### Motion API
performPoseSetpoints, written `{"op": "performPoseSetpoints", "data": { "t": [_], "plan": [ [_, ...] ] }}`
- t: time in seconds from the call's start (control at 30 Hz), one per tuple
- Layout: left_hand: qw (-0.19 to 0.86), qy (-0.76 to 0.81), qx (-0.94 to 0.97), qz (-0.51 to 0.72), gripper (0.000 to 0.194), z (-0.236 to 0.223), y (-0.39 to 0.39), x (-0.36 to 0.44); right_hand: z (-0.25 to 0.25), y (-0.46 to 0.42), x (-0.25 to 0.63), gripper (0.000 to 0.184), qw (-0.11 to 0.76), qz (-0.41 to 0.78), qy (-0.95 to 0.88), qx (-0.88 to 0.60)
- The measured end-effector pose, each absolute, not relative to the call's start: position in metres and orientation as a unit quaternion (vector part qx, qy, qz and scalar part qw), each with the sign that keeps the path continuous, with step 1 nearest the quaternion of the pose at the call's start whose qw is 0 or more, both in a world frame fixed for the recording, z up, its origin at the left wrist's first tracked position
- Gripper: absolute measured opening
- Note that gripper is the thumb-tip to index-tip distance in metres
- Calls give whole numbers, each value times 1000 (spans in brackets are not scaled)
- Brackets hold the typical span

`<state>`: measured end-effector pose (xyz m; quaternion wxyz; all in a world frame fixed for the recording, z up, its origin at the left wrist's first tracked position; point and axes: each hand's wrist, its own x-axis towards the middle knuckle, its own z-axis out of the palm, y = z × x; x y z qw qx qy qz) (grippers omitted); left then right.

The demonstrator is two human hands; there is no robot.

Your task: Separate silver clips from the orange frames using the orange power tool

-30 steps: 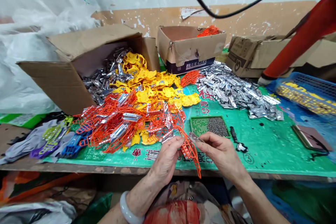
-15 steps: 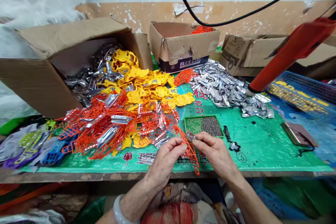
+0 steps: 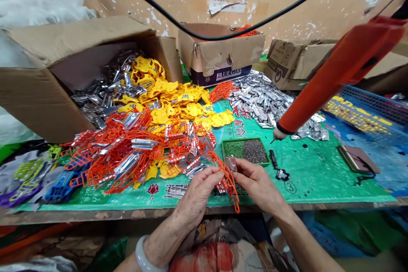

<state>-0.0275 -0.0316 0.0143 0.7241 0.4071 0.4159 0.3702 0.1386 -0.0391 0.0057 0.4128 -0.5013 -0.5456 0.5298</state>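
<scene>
My left hand [image 3: 199, 195] pinches an orange plastic lattice strip [image 3: 232, 185] near the table's front edge; its lower end hangs out to the right. Closed around a small shiny metal plate [image 3: 230, 164], my right hand [image 3: 258, 182] is just right of the strip. Whether plate and strip touch is hard to make out. Behind the hands lies a green tray [image 3: 229, 140] of small dark screws [image 3: 255, 151]. Left of my hands spreads a heap of orange lattice pieces [image 3: 127, 148] with metal plates among them.
An orange power screwdriver [image 3: 331, 80] hangs from the right, tip low over the table. Yellow plastic pieces [image 3: 178, 102] and a pile of metal plates [image 3: 261, 97] lie behind. Cardboard boxes [image 3: 28, 97] line the back. A black cable [image 3: 165, 19] droops across the top. A notebook [image 3: 357, 159] lies right.
The power screwdriver has swung left and its tip is lower. The metal plate in my right hand has turned more upright. The cable hangs further left; the view has shifted slightly.
</scene>
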Motion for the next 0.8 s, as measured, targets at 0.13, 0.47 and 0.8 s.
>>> {"op": "performPoseSetpoints", "data": {
  "t": [0.13, 0.47, 0.8],
  "plan": [
    [726, 422, 400, 368, 20, 16, -32, -28, 2, -41, 137, 50, 461, 592, -449, -486],
    [762, 386, 357, 379, 19, 14, -30, -26, 3, -47, 141, 34, 441, 505, -523, -526],
    [797, 359, 305, 379, 15, 12, -33, -22, 13, -65, 137, 37, 514, 168, -704, -460]
  ]
}}
